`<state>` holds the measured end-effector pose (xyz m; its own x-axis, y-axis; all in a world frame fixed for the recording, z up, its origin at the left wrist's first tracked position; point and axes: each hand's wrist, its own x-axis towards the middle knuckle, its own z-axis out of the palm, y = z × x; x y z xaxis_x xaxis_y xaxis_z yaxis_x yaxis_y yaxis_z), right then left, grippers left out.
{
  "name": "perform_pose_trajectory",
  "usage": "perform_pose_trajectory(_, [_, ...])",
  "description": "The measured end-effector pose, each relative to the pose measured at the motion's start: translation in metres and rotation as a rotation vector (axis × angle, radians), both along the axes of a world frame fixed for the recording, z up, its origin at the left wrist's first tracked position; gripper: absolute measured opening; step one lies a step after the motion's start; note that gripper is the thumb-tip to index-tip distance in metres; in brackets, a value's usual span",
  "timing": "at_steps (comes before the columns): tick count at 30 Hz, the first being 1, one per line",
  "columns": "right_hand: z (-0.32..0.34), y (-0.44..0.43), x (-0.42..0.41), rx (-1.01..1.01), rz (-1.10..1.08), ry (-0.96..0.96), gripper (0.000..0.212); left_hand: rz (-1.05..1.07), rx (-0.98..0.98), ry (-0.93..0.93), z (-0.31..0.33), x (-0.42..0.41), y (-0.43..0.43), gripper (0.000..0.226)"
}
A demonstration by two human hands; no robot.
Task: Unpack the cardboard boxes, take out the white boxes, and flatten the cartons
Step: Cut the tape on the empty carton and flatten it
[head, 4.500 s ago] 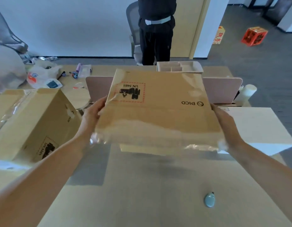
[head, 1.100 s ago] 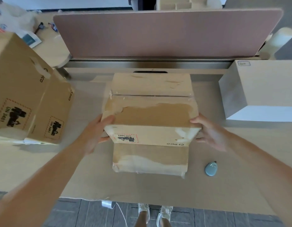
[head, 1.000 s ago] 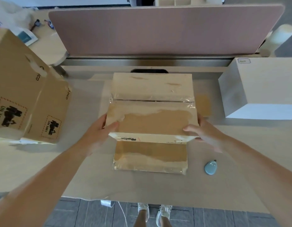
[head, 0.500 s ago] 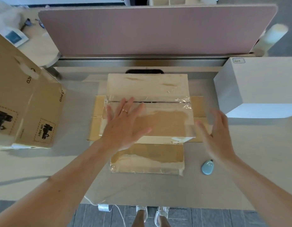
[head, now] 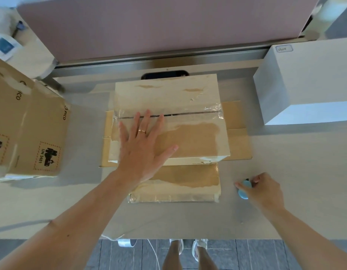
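One white box (head: 305,78), one small blue object (head: 242,194), two hands (head: 141,152) (head: 264,191), two brown cartons (head: 198,141) (head: 42,123) (left perhaps a pair).

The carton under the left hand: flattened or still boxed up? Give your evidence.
Flattened, or nearly: the carton lies low on the table, side flaps spread out beside it, the left hand pressing flat on top.

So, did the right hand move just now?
Yes. The right hand left the right edge of the carton and came back toward the person, to the small blue tool on the table, which it now pinches.
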<state>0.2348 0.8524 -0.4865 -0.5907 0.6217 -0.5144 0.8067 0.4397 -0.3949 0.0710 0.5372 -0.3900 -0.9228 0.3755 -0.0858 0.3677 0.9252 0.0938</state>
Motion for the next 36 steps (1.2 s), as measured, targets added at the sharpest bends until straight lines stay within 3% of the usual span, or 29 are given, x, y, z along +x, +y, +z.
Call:
perform_pose_trajectory(7, [0.009, 0.009, 0.016, -0.1, -0.121, 0.14, 0.041, -0.01, -0.02, -0.033, 0.003, 0.013, -0.002, 0.087])
perform_pose_trajectory(13, [0.082, 0.012, -0.024, -0.352, -0.317, 0.58, 0.047, 0.032, -0.007, -0.139, 0.018, 0.026, 0.002, 0.088])
perform_pose_trajectory(18, [0.148, -0.031, -0.086, -0.516, -0.18, 0.75, 0.038, 0.057, 0.399, -0.204, 0.047, 0.025, 0.025, 0.068])
perform_pose_trajectory(22, [0.165, -0.082, -0.123, -0.665, -0.105, 0.712, 0.031, 0.14, 0.928, -0.49, 0.073, 0.009, 0.061, 0.02])
perform_pose_trajectory(24, [0.167, -0.106, -0.137, -0.757, -0.155, 0.671, 0.026, 0.195, 1.099, -0.636, 0.078, 0.0, 0.062, 0.022])
perform_pose_trajectory(27, [0.168, -0.133, -0.15, -0.816, -0.218, 0.629, 0.021, 0.265, 1.224, -0.716, 0.075, -0.009, 0.045, 0.023])
perform_pose_trajectory(31, [0.172, -0.182, -0.167, -0.908, -0.126, 0.592, 0.012, 0.427, 1.395, -0.659, 0.068, -0.023, -0.004, 0.016])
perform_pose_trajectory(36, [0.16, -0.226, -0.192, -0.519, 0.359, 0.6, 0.012, 0.588, 1.293, -0.428, 0.052, -0.051, -0.077, 0.015])
